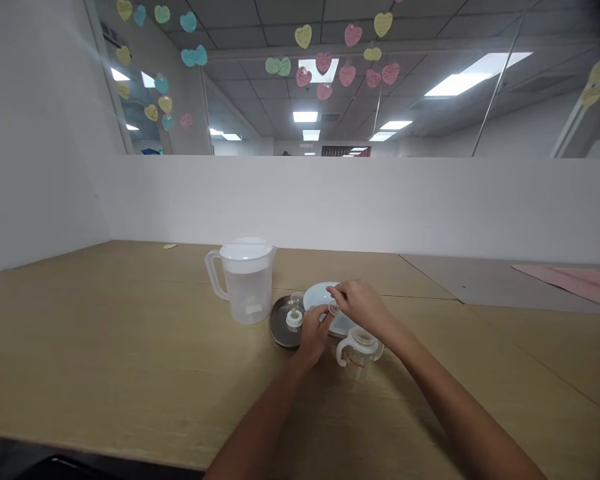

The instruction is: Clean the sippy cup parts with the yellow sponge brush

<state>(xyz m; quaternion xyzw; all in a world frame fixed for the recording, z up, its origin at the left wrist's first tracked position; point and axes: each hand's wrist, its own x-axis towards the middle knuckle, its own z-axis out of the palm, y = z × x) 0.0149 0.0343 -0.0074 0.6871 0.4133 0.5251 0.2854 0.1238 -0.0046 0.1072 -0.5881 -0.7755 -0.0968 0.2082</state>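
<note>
My left hand point(314, 333) is closed on a small clear round piece point(333, 308), held up over the white plate point(319, 291). Touching or nearly touching the same piece from the right, my right hand point(360, 303) has its fingers pinched; what lies between them is too small to name. A clear bottle with two white handles point(359, 355) stands open-topped below my right wrist. Left of my left hand, a round metal tray point(279, 328) holds a white ring-shaped cap point(294, 319) and a clear dome-like cover point(297, 299).
A translucent pitcher with a white lid point(249, 290) stands left of the metal tray. On the wooden table point(130, 333), a pale flat piece point(170, 246) lies near the back wall. A pink cloth point(575, 283) lies on a grey sheet point(470, 280) at the right.
</note>
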